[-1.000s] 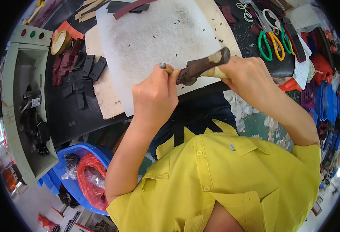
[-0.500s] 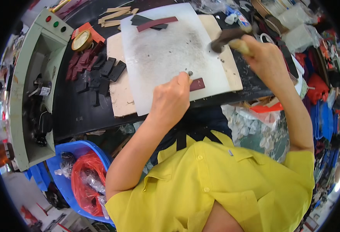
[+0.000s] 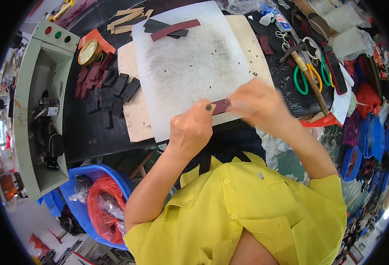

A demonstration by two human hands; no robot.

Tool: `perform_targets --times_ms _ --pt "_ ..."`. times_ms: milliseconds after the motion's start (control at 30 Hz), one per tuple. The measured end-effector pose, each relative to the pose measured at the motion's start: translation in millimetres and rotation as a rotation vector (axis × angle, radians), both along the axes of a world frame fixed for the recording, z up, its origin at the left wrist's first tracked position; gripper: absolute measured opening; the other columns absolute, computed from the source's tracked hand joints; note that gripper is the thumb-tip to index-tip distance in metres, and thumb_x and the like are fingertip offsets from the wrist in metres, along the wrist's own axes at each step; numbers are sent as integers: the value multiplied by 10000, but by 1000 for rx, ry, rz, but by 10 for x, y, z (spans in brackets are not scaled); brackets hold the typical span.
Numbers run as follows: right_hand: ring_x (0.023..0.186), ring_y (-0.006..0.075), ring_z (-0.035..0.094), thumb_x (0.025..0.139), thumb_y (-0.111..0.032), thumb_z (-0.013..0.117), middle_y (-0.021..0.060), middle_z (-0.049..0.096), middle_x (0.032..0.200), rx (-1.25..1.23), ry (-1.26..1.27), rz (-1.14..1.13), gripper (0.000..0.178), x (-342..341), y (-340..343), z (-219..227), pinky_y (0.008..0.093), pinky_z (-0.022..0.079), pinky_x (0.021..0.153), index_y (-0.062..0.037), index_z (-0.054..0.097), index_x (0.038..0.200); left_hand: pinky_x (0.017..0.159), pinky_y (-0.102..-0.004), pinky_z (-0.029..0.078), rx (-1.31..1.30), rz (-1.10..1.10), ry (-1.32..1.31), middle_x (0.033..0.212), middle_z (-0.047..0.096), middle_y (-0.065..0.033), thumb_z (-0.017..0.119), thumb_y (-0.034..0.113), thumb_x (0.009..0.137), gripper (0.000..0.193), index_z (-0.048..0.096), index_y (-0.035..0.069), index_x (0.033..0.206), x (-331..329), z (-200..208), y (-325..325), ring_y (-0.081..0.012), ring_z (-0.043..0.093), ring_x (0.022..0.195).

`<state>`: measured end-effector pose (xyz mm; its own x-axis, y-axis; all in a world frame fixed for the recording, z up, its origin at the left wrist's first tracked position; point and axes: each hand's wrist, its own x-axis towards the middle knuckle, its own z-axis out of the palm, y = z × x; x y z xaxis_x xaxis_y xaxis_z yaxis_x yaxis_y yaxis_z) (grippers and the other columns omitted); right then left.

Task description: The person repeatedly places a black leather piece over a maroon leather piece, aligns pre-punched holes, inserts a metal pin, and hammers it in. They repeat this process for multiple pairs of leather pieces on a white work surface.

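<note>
My left hand (image 3: 190, 129) is closed round a punch, whose dark round end (image 3: 208, 107) shows above the thumb. Beside it a maroon strip (image 3: 221, 107) with small holes lies near the close edge of a white sheet (image 3: 172, 84). My right hand (image 3: 261, 106) is at the strip's right end, smeared by motion, so its grip is hard to make out. A hammer (image 3: 308, 78) with a wooden handle lies on the right of the table, away from both hands. Dark specks are scattered over the sheet.
Left of the sheet are piles of maroon pieces (image 3: 93, 75) and black pieces (image 3: 119, 86), with a small bowl (image 3: 89, 52) behind. A maroon strip (image 3: 176, 30) crosses black ones at the back. Scissors with green handles (image 3: 300, 80) lie at right. A blue tub (image 3: 126, 181) stands below left.
The hammer has left my right hand and lies on the table at right. My right hand has come across to the maroon strip. My left hand stays beside the strip with the punch.
</note>
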<state>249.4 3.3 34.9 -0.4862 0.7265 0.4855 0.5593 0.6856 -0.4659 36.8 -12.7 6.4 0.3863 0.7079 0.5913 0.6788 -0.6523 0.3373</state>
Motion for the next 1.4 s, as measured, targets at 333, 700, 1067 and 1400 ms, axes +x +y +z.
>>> perform_targets --times_ms 333,700,1067,1400 --pt "730 261 674 804 -7 707 124 708 841 -556 215 -238 127 -2 275 47 351 533 687 -48 724 923 829 -420 452 -355 161 -159 1075 642 -163 690 18 797 255 664 25 1051 -115 127 37 -317 570 869" --pt "1003 304 633 847 -100 749 115 668 1085 173 -202 -597 253 831 835 -314 386 502 877 -44 711 1091 747 -376 479 -427 698 -295 847 627 -99 712 88 858 156 653 17 984 -1039 287 551 -262 610 809" --pt "915 299 645 776 6 725 103 685 979 78 -8 -174 192 86 1091 -171 395 518 816 -32 690 961 839 -410 467 -403 331 -9 1017 615 -169 615 22 875 192 630 13 1067 -614 343 1171 -352 587 975" --pt "944 295 610 768 -61 732 94 648 969 136 -100 -849 223 1155 771 -329 411 492 820 -56 691 987 780 -425 459 -213 126 171 957 620 -131 660 8 856 151 670 35 1005 -596 48 1540 -341 574 901"
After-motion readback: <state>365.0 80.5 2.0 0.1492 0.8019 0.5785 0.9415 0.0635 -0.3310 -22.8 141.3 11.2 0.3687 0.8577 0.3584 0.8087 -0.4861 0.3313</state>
